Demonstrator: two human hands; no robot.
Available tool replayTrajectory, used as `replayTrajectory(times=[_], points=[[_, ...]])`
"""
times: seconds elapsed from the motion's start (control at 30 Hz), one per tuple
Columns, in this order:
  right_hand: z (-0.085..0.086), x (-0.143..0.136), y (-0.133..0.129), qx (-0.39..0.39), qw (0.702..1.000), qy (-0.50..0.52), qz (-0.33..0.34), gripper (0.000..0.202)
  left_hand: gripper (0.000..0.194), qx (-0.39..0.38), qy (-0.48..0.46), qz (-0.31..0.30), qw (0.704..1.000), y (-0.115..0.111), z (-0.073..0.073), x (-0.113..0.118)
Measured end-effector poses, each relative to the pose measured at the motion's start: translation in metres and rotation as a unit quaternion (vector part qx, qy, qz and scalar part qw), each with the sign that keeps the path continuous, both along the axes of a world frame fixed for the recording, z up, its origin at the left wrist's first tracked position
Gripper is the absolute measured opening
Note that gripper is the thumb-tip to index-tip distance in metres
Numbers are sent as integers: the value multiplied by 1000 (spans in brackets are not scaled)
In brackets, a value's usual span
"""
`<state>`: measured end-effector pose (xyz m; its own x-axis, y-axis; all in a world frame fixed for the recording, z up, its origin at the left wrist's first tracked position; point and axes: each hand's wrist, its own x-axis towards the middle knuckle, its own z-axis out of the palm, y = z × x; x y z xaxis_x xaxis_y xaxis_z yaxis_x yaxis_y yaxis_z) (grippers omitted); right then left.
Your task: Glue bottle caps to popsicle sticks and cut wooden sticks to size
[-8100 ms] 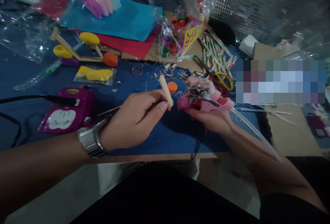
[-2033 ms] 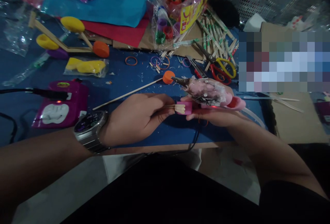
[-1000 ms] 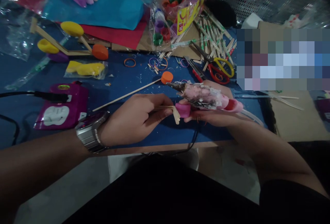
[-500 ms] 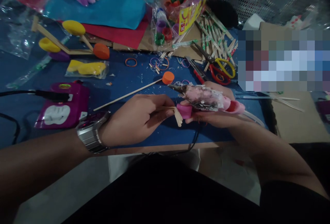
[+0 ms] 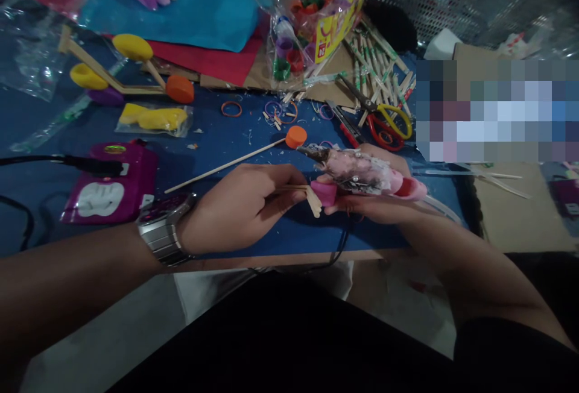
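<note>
My left hand [image 5: 242,206], wearing a metal watch, is closed in a pinch on a jointed piece of thin wooden sticks [image 5: 313,201]. The stick end sits right at a pink bottle cap [image 5: 323,193]; whether they are joined I cannot tell. My right hand [image 5: 384,209] is closed around a pink hot glue gun [image 5: 362,173] smeared with dried glue, its dark nozzle pointing left. The fingertips of that hand also touch the pink cap. A clear glue stick [image 5: 441,207] trails from the gun's rear. Beyond my left hand lies a wooden stick [image 5: 226,166] with an orange cap [image 5: 295,137].
Scissors [image 5: 384,122] and a cutter [image 5: 346,125] lie behind the glue gun. A purple box [image 5: 136,185] with a plugged-in cable stands left. A stick-and-cap assembly [image 5: 117,82], a bag of caps [image 5: 307,37] and a pile of sticks [image 5: 380,55] are further back.
Almost nothing differs. The view has shifted very slightly; both hands keep the same holds, and the sticks stay beside the pink cap.
</note>
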<state>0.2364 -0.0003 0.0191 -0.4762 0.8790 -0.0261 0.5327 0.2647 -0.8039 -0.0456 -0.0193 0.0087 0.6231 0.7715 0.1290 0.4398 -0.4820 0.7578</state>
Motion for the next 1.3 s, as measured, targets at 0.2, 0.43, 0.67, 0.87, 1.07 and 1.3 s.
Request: replayTrajectory(times=[0.2,0.43,0.67,0.87,1.07,1.3], points=[[-7,1,-3,24,1000,-4,-14,50,32,-13,-5,-3,1000,0,2,1],[-5,0,-2,41,999,0,-9,49,32,-25,0,6,1000,0,3,1],[-2,-4,-3,37,999,-31,-9,41,32,-28,-2,4,1000,1,1,1],[-9,-3,-5,44,999,28,-9,45,28,-28,-16,0,999,0,1,-1],[-5,-4,-3,39,999,35,0,45,29,-42,-31,1,999,0,2,0],[-21,9,0,-67,997,25,-2,54,29,-56,-37,10,998,0,5,0]])
